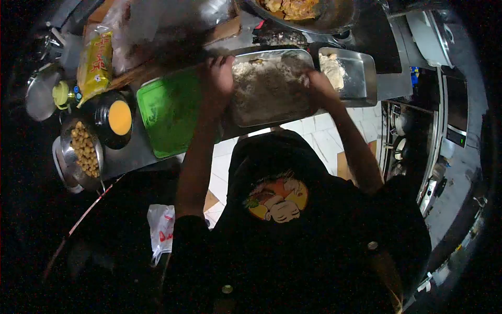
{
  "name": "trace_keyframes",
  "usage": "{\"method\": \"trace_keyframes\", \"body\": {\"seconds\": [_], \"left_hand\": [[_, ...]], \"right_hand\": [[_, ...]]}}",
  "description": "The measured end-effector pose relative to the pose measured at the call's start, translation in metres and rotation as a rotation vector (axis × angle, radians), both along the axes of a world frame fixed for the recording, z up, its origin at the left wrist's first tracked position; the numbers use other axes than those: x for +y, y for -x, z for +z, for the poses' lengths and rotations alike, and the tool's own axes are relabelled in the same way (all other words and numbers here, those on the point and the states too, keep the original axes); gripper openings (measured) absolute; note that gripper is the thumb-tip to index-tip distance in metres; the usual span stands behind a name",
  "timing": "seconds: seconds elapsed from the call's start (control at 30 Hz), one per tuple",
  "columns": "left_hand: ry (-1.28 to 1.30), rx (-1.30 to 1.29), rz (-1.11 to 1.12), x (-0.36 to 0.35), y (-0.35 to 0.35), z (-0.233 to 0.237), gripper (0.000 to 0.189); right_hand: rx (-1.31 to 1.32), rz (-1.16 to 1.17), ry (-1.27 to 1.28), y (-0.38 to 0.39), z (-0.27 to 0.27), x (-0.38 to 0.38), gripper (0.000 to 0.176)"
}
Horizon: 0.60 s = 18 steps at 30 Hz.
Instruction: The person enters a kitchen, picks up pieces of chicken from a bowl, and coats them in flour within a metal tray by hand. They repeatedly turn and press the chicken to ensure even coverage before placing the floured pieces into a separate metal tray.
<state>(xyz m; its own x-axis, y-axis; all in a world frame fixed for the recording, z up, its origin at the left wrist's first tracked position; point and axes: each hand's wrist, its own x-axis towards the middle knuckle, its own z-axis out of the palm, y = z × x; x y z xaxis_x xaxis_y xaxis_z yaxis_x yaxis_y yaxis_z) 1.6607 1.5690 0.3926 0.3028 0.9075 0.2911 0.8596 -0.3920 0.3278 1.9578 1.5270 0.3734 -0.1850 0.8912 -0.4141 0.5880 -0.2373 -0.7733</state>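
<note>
Underfoot lie white tiles [316, 128]; the counter [395, 86] holds trays [272, 107].

A shallow, rectangular metal tray [272, 116] with rounded corners lies open side up on the counter [393, 88], near its front edge. The rim catches the light along the far side and looks brighter than the dull, greyish-brown floor. Pale powder [243, 69] is spread unevenly inside, with whiter, thicker patches toward the far left corner and a thinner, darker look across the near part. A small brownish piece [256, 61] sits close to the far rim, too blurred to identify.
</note>
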Motion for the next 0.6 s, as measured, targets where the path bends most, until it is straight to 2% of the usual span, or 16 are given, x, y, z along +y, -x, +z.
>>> {"method": "trace_keyframes", "body": {"seconds": [0.07,0.1,0.17,0.2,0.3,0.33,0.4,0.43,0.47,0.5,0.53,0.57,0.6], "left_hand": [[0.010,0.043,0.000,0.006,0.000,-0.014,0.030],[0.013,0.101,0.000,0.008,0.000,-0.019,0.036],[0.059,0.082,-0.029,0.010,0.002,-0.017,0.040],[0.100,0.075,-0.049,0.012,0.004,-0.012,0.045],[0.200,0.088,-0.113,0.011,0.006,0.003,0.046],[0.204,0.092,-0.125,0.010,0.006,0.003,0.046],[0.188,0.102,-0.129,0.013,0.004,0.003,0.048],[0.188,0.096,-0.134,0.014,0.003,0.003,0.048],[0.223,0.108,-0.135,0.015,0.002,0.002,0.048],[0.259,0.121,-0.132,0.016,0.003,0.002,0.049],[0.261,0.115,-0.129,0.016,0.003,0.001,0.049],[0.240,0.091,-0.141,0.015,0.004,0.001,0.049],[0.219,0.069,-0.153,0.015,0.005,0.000,0.049]], "right_hand": [[-0.332,0.218,-0.254,0.005,-0.006,-0.052,0.046],[-0.392,0.284,-0.492,0.038,0.004,-0.064,0.044],[-1.004,0.432,-0.015,0.108,0.019,-0.065,0.056],[-0.383,0.118,-0.260,0.122,0.017,-0.071,0.056],[-0.505,0.085,-0.377,0.162,-0.007,-0.065,0.053],[-0.505,0.074,-0.369,0.171,0.001,-0.060,0.053],[-0.523,0.165,-0.124,0.178,0.017,-0.047,0.041],[-0.529,0.161,-0.122,0.165,-0.009,-0.047,0.041],[-0.512,0.274,-0.305,0.140,-0.057,-0.051,0.035],[-0.489,0.391,-0.487,0.123,-0.082,-0.055,0.031],[-0.493,0.396,-0.486,0.117,-0.054,-0.048,0.031],[-0.261,0.150,-0.252,0.114,0.004,-0.032,0.028],[-0.028,-0.096,-0.017,0.112,0.038,-0.024,0.025]]}}
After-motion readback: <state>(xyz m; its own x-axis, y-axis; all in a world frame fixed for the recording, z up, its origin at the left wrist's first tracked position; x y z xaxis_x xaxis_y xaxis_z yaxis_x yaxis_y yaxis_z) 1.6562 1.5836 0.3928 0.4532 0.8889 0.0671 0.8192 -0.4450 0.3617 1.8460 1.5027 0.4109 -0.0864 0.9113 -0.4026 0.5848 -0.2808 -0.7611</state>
